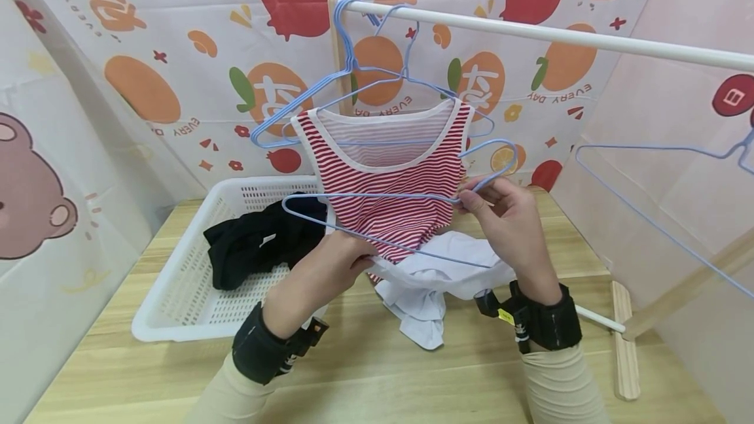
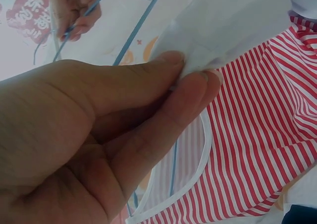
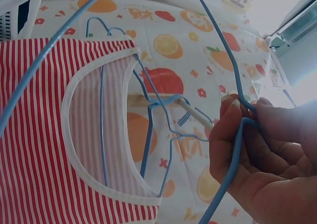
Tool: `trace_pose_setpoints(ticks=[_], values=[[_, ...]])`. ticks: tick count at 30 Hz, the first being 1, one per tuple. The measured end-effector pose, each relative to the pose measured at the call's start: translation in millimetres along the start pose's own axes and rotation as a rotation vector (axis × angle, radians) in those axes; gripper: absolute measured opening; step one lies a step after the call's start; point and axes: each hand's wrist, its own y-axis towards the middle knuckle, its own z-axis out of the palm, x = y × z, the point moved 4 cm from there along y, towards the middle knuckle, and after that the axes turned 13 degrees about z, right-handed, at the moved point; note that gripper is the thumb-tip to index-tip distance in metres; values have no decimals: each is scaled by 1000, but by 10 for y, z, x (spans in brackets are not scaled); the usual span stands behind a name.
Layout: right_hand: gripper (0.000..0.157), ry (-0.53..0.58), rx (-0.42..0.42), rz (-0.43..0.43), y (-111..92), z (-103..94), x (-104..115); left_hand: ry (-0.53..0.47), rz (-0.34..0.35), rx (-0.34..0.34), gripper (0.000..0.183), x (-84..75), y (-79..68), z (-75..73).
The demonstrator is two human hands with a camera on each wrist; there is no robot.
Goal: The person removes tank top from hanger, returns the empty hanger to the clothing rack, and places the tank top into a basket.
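Hands, head view: left hand [image 1: 330, 260] low at the hem of the red-striped vest [image 1: 389, 175], fingers hidden behind the cloth; right hand [image 1: 501, 214] pinching the hook end of a loose blue wire hanger [image 1: 377, 201] held across the vest front. Vest hung on another blue hanger from the white rail [image 1: 530, 31], above the desk [image 1: 365, 371]. White garment [image 1: 430, 280] bunched on the desk below the hands; black garment [image 1: 259, 241] in the white basket [image 1: 177, 306]. A further hanger [image 1: 660, 214] on the rail at far right.

Left wrist view: thumb and forefinger [image 2: 193, 95] pressed together on a fold of white cloth [image 2: 223, 30], striped vest [image 2: 267, 135] just beside.

Right wrist view: fingers [image 3: 233, 135] curled round the bent blue wire [image 3: 233, 75]; vest neckline [image 3: 99, 125] well apart to the left.

Step in hand, as judged: loading the loose hanger with the white garment, cloth gripped but not yet threaded. Next move calls for lifting the white garment clear of the hung vest, finding its neck opening, and feeding one hanger shoulder through without snagging the striped fabric.
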Motion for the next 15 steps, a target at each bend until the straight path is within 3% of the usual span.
trace_pose_setpoints(ticks=[7,15], values=[[15,38,-14,-50,-42,64,42,20,-22,37,21,-13,-7,38],[16,10,-10,-64,-54,62,51,34,-53,95,14,-10,-7,86]])
